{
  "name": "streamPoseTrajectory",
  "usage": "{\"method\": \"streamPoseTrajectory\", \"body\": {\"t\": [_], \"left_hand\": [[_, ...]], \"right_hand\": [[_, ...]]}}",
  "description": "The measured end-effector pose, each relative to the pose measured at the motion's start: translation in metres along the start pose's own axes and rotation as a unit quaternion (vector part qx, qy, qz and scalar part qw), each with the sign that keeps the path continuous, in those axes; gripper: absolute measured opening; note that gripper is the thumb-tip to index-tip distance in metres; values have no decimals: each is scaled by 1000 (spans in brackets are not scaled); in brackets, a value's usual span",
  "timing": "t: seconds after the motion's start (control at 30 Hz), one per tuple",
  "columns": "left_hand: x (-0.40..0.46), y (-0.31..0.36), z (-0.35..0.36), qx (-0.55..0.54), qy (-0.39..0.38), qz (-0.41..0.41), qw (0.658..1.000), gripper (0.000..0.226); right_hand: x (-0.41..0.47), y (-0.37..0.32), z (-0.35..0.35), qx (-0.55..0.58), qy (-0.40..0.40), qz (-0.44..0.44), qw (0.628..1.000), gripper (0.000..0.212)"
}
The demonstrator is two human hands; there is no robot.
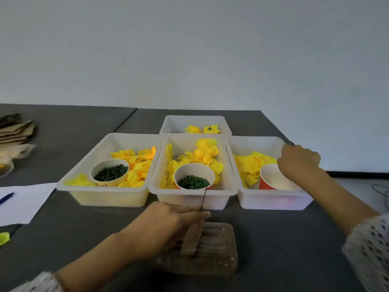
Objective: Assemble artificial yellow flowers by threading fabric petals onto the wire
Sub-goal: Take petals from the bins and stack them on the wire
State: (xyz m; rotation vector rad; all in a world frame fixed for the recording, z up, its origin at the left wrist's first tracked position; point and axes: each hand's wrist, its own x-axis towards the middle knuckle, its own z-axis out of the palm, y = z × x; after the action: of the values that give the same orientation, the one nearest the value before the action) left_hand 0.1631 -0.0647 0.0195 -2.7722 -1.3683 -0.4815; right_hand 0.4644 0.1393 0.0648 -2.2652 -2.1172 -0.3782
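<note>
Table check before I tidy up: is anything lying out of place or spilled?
One yellow petal lies loose on the table at the far left edge, outside the bins. Otherwise the petals and cups sit inside their bins; nothing looks spilled.

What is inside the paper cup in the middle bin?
The paper cup holds small dark green rings, piled up. Whatever lies beneath the top layer is covered, and yellow petals surround the cup.

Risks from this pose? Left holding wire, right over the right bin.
1. The wire is thin and held only at its lower end by the left hand; its free tip stands right by the cup of green rings and could snag or tip it.
2. The right hand hovers over the red cup in the right bin; reaching for petals could knock it over.
</note>
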Motion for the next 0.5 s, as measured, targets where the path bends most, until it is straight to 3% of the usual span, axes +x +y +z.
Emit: {"method": "streamPoseTrajectory", "body": {"t": [0.1, 0.2, 0.27, 0.33, 0.4, 0.5], "left_hand": [[-14, -3, -12, -67, -8, -5, 998, 68], [-29, -14, -24, -72, 126, -10, 989, 45], [-34, -29, -32, -78, 230, -61, 968, 33], [-34, -51, -42, -82, 316, -152, 933, 29], [-29, -77, -51, -41, 350, -258, 900, 26], [-17, -123, -56, 14, 249, -385, 889, 26]], "right_hand": [[-43, -23, -24, 131, 91, -82, 984, 20], [-104, -40, -26, 276, 111, -118, 947, 16], [-142, -51, -13, 360, 65, -119, 923, 18], [-169, -58, 9, 461, -24, -73, 884, 16], [-187, -61, 32, 558, -99, 14, 824, 15], [-203, -66, 60, 622, -105, 141, 763, 17]]}}
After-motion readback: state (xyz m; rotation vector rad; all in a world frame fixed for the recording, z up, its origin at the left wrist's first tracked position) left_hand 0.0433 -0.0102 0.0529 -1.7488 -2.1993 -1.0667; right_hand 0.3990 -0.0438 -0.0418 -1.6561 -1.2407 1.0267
